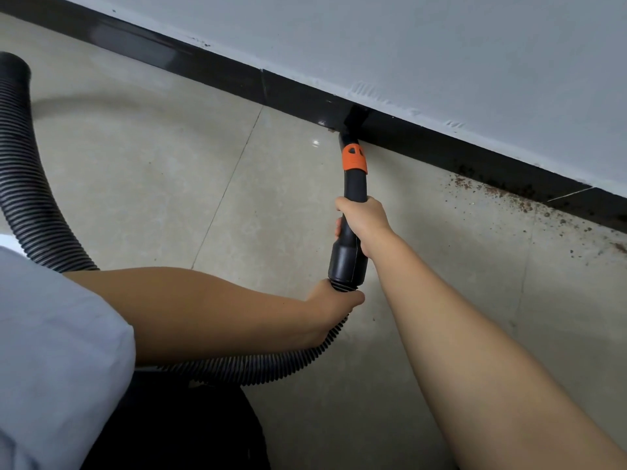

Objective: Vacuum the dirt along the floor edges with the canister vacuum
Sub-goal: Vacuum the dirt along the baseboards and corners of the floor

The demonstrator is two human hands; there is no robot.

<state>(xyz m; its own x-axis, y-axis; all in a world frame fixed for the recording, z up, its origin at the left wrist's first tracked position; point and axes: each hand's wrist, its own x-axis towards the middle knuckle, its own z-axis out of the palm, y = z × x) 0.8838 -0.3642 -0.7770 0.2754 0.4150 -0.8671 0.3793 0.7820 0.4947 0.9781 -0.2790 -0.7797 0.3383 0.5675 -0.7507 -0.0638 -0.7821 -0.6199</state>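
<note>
A black vacuum wand (pixel 353 184) with an orange collar (pixel 354 159) points at the black baseboard (pixel 237 79), its nozzle tip (pixel 354 118) against the floor edge. My right hand (pixel 364 220) grips the wand's middle. My left hand (pixel 334 305) grips the ribbed black hose (pixel 23 184) just below the wand's cuff. The hose loops under my left arm and rises at the far left. Brown dirt (pixel 509 195) lies scattered along the floor edge to the right of the nozzle.
Beige floor tiles (pixel 163 171) spread to the left and in front. A white wall (pixel 407 45) rises above the baseboard. A dark shape (pixel 190 432), partly hidden, sits at the bottom under my left arm. My white sleeve (pixel 51 351) fills the lower left.
</note>
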